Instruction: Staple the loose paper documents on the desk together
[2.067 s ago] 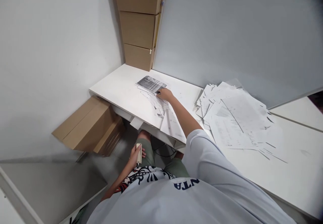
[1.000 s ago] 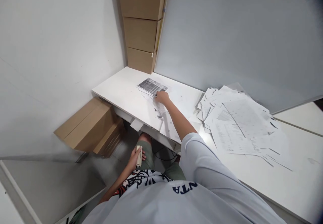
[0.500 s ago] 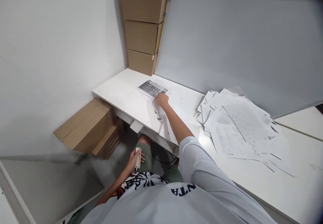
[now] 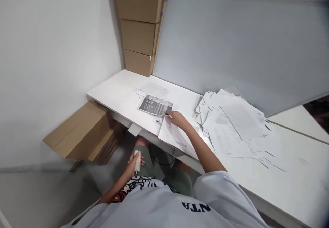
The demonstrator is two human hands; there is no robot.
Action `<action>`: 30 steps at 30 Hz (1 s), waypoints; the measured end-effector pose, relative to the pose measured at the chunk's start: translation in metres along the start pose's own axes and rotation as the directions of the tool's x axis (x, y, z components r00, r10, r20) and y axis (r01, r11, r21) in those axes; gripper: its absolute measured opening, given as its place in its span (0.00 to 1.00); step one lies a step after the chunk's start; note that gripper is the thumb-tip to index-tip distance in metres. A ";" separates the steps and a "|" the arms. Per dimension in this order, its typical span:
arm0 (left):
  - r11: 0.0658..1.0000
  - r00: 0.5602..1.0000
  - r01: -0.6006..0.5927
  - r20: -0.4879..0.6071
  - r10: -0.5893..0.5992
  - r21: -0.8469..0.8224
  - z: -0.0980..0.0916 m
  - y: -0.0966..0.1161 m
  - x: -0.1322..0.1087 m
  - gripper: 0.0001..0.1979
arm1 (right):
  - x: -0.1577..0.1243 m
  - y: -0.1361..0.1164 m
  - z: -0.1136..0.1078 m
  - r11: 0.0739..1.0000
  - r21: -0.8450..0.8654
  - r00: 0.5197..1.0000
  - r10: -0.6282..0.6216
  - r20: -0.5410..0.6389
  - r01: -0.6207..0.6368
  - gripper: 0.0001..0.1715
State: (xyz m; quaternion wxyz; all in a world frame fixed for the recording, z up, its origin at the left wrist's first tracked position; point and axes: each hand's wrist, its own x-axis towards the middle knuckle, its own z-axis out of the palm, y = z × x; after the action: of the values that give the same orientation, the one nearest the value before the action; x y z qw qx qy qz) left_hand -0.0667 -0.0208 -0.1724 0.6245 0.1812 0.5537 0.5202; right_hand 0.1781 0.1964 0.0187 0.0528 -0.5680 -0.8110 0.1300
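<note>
My left hand (image 4: 133, 163) rests on my thigh, closed around a cream-coloured stapler (image 4: 137, 161). Over the desk, my right hand (image 4: 177, 118) pinches the right corner of a printed sheet (image 4: 155, 105) with a dark picture and pale text. Behind that sheet lie several white papers (image 4: 154, 88) with faint print. White sheets (image 4: 177, 137) also lie under and in front of my right hand, reaching the desk's front edge. Small scraps near my right hand are too blurred to make out.
A large messy pile of papers (image 4: 231, 125) covers the desk (image 4: 108, 89) to the right. A whiteboard (image 4: 231, 49) leans behind it, beside stacked cardboard boxes (image 4: 138, 36). Another cardboard box (image 4: 79, 128) stands at the lower left, by the wall.
My right hand has drawn the dark printed sheet towards me, off the other papers, uncovering a pale sheet. My left hand still holds the stapler on my thigh. The view has shifted slightly.
</note>
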 end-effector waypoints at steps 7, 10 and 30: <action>1.000 0.998 0.013 0.062 -0.014 0.017 0.013 0.006 0.002 0.26 | -0.040 0.011 0.012 0.947 0.317 0.998 -0.053 0.028 0.041 0.25; 0.999 0.998 -0.023 0.066 0.022 0.025 0.016 0.006 0.000 0.27 | -0.035 0.009 0.007 0.968 0.240 0.997 -0.075 0.023 0.068 0.22; 0.998 1.000 -0.006 0.015 0.005 0.057 0.016 0.009 0.001 0.26 | -0.168 -0.004 0.006 0.944 0.313 0.636 0.179 -0.750 0.103 0.19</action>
State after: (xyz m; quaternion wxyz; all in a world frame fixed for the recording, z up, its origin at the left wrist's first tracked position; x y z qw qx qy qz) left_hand -0.0572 -0.0106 -0.1606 0.6215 0.2044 0.5633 0.5047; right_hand 0.2313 0.0375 0.0249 0.4836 -0.5689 -0.6651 0.0091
